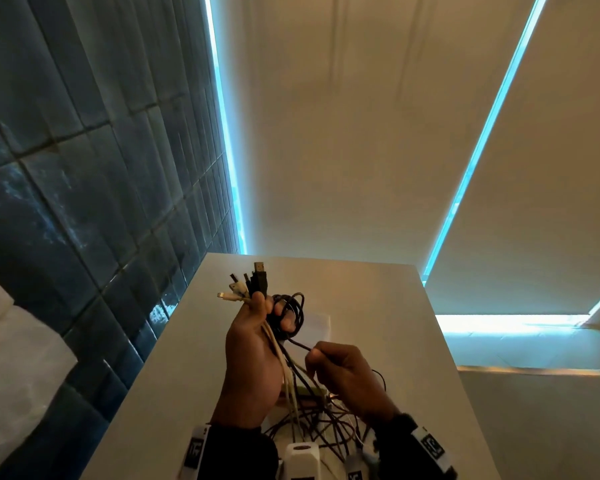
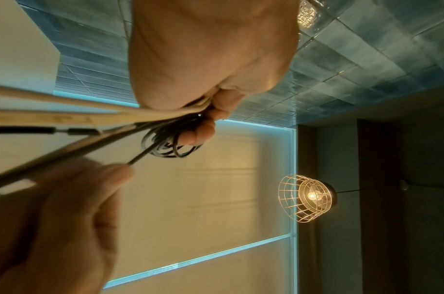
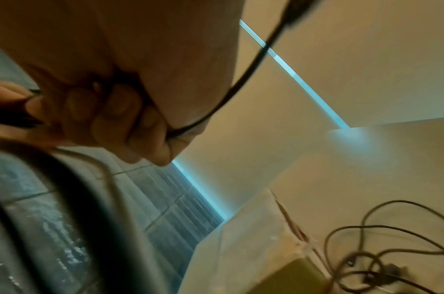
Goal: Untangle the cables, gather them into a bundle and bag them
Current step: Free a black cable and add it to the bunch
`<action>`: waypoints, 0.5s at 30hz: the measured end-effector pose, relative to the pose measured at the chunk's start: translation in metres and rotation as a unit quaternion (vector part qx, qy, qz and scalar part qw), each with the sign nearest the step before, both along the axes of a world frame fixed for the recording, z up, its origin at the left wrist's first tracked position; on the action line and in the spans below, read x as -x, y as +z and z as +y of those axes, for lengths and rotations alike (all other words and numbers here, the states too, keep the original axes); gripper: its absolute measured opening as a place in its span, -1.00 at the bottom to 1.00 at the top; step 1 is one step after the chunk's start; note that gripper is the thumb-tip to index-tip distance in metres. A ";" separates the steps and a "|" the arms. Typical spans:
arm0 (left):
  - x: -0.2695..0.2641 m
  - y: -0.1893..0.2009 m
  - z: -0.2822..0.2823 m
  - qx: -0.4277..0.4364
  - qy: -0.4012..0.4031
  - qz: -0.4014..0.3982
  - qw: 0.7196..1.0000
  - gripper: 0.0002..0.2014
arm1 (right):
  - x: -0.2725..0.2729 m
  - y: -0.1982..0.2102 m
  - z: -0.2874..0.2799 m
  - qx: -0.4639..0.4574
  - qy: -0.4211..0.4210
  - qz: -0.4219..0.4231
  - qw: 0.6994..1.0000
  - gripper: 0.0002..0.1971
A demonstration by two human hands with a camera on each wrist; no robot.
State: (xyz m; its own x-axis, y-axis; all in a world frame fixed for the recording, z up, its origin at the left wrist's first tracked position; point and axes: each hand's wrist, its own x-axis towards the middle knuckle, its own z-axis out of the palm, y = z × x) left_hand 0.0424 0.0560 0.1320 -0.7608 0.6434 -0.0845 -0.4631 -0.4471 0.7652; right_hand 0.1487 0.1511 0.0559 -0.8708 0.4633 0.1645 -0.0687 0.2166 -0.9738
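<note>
My left hand [image 1: 257,327] is raised above the white table [image 1: 378,299] and grips a bundle of cables [image 1: 253,285], black and white, with their plugs sticking up past the fingers. A coil of black cable [image 1: 291,313] loops round its fingertips; the left wrist view shows the same coil of black cable [image 2: 168,145] under the fingers [image 2: 198,133]. Just right and lower, my right hand [image 1: 329,362] pinches a thin black cable [image 1: 298,344] that runs from the coil. The right wrist view shows that thin black cable [image 3: 246,77] passing through the curled fingers [image 3: 120,105]. A tangle of cables [image 1: 312,420] lies on the table below both hands.
A clear plastic bag [image 1: 312,323] lies flat on the table behind the hands. Dark tiled wall [image 1: 84,168] stands to the left, pale blinds [image 1: 361,133] behind. A wire-cage lamp [image 2: 306,199] shows in the left wrist view. White camera gear [image 1: 302,459] sits at the table's near edge.
</note>
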 end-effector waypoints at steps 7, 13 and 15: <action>-0.001 -0.001 0.003 0.007 -0.007 0.011 1.000 -0.68 | -0.033 -0.037 0.023 -0.071 -0.100 -0.067 0.990 -0.64; -0.009 -0.008 0.012 0.036 -0.030 0.042 0.998 -0.71 | -0.086 -0.048 0.044 -0.125 -0.203 -0.108 0.965 -0.60; -0.008 -0.010 0.013 0.073 -0.024 0.094 0.993 -0.69 | -0.110 -0.055 0.053 -0.133 -0.261 -0.126 0.948 -0.58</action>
State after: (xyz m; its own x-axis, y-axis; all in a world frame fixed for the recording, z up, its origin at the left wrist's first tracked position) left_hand 0.0500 0.0693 0.1220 -0.7414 0.6699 -0.0390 -0.3232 -0.3056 0.8956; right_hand 0.2585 0.2045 0.0013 -0.5623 0.8127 0.1525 0.3431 0.3971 -0.8512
